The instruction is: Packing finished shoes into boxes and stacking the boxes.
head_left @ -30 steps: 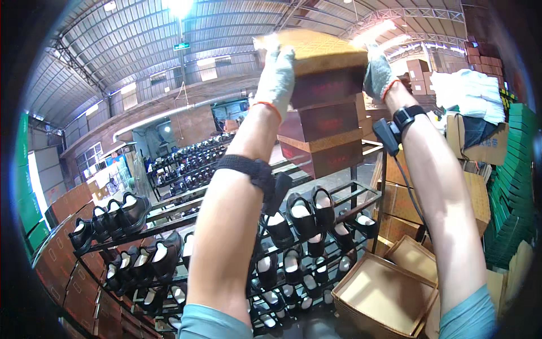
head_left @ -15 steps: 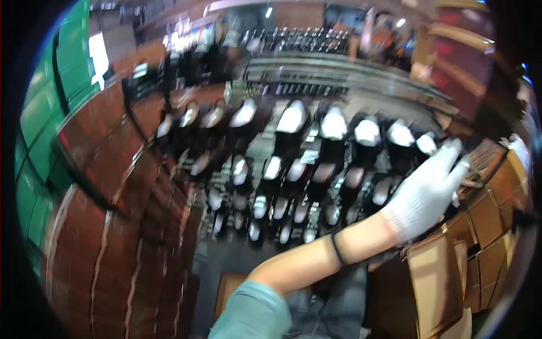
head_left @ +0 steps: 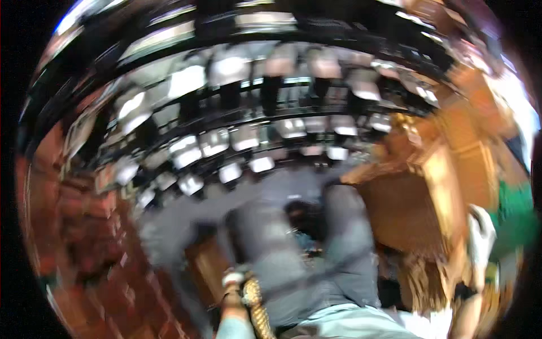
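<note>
My left hand [head_left: 233,279], in a white glove, is low by my left thigh; its fingers are smeared by motion. Against it runs a gold-brown patterned strip [head_left: 258,308], too blurred to name, and I cannot tell whether the hand grips it. My right hand [head_left: 481,237], also gloved in white, hangs far out to the right beside an open brown cardboard box [head_left: 401,209]. Blur hides how its fingers are bent. Ahead, several rows of dark shoes with pale, shiny insides [head_left: 230,69] stand on a tiered rack [head_left: 248,118].
Stacked reddish-brown boxes [head_left: 84,237] line the left side. More cardboard [head_left: 466,152] stands at the right, with something green [head_left: 514,217] behind my right hand. A brown box [head_left: 208,265] sits on the grey floor [head_left: 169,226] left of my legs.
My view has tipped down and come nearer the rack. My right hand has left the rack's right end and dropped to my right side. My left hand has come into view.
</note>
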### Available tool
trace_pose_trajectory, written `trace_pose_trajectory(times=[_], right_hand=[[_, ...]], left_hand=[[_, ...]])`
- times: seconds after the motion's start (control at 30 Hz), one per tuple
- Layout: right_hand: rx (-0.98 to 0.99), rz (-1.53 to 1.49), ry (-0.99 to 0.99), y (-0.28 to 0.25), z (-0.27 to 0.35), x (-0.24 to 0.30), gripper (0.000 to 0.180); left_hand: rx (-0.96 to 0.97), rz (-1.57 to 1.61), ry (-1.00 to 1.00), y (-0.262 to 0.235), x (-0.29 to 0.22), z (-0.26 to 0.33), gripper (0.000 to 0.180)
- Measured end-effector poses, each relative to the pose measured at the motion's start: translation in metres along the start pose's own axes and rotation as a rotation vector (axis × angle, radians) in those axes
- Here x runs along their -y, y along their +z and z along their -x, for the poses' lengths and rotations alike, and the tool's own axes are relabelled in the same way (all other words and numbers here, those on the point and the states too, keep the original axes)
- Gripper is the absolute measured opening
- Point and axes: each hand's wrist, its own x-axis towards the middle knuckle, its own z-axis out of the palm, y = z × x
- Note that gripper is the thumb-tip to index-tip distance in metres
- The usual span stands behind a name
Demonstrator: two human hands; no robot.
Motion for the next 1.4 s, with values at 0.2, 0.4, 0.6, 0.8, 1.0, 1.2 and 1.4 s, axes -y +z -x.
trace_pose_trajectory(times=[0.2, 0.4, 0.6, 0.8, 1.0, 1.2, 1.4], right_hand=[[-0.050, -0.080, 0.263, 0.022, 0.015, -0.088, 0.027], [0.491, -0.041, 0.356, 0.045, 0.078, -0.197, 0.039], [0.472, -0.061, 0.311, 0.062, 0.093, -0.217, 0.029], [0.056, 0.110, 0.013, 0.061, 0.106, -0.151, 0.048], [0.106, -0.098, 0.366, 0.125, 0.114, -0.184, 0.025], [-0.068, -1.201, 0.544, 0.017, 0.068, -0.162, 0.018], [0.430, -1.373, 0.274, 0.000, 0.016, 0.005, 0.016]], left_hand=[[0.226, -0.092, 0.159, -0.101, -0.088, 0.005, 0.050], [0.017, 0.398, 0.072, -0.238, -0.161, 0.157, 0.058], [-0.277, 0.952, -0.091, -0.308, -0.205, 0.308, 0.075], [-0.749, -0.199, 0.535, -0.283, -0.243, 0.260, 0.038], [-0.585, -0.645, 0.803, -0.297, -0.276, 0.194, 0.030], [-0.506, -0.065, 1.074, -0.315, -0.421, 0.267, 0.029], [0.289, 0.867, 1.062, -0.221, -0.562, 0.274, 0.081]])
